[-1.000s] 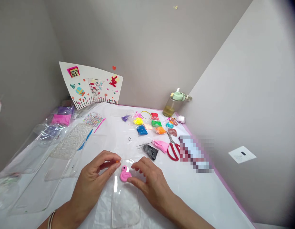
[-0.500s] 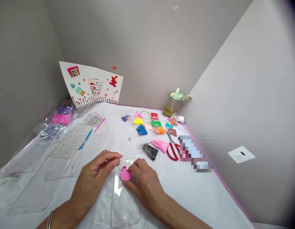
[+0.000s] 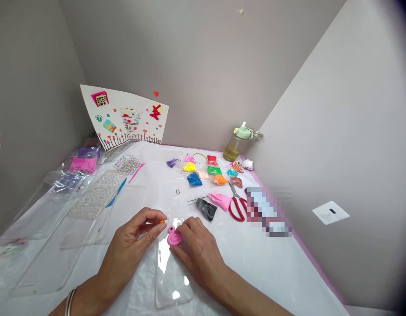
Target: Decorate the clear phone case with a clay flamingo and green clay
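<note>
A small pink clay flamingo or duck shape with a black eye is pinched at its right side by my right hand. It is over the upper part of a clear phone case on the white cloth. My left hand, just left of the pink shape's head, pinches a tiny orange piece between thumb and index finger. A gap separates the orange piece from the pink head.
Beyond my hands lie a black clay packet, a pink packet, red-handled scissors and several coloured packets. Clear cases and a gem sheet are at left. A bottle stands behind.
The pink shape has shifted slightly right and up with my right hand. The orange piece shows more clearly between my left fingertips. The clear case sits a little differently.
</note>
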Tool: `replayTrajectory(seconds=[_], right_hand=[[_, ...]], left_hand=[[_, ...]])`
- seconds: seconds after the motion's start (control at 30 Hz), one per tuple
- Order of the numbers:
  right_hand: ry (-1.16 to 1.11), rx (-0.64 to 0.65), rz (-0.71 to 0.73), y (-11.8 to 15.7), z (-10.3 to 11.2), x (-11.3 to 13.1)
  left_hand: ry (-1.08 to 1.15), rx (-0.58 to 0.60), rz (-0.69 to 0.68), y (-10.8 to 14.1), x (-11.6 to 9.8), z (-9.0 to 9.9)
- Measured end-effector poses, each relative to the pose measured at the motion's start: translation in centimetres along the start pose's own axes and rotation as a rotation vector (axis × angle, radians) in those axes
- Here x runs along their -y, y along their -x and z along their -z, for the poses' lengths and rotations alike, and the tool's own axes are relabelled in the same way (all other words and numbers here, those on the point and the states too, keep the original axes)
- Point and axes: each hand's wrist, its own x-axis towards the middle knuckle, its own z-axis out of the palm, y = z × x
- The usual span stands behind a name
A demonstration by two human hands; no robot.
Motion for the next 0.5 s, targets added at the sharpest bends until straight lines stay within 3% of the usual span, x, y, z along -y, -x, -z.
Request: replayTrajectory(seconds=[0.17,0.27,0.5], right_hand=[[-0.083,-0.047,0.015,0.1,0.3,-0.1],[-0.248,-0.061,-0.049,-0.1,0.8,0.1],[-1.287,0.102,-0.424,-1.1,2.1,0.4]], left_hand=[[-0.001,0.007,-0.002,-0.1,0.0,0.0],[0.0,0.015,-0.008,0.0,0.0,0.1],[-0.006,0.009,-0.011,0.0,0.3,0.0]])
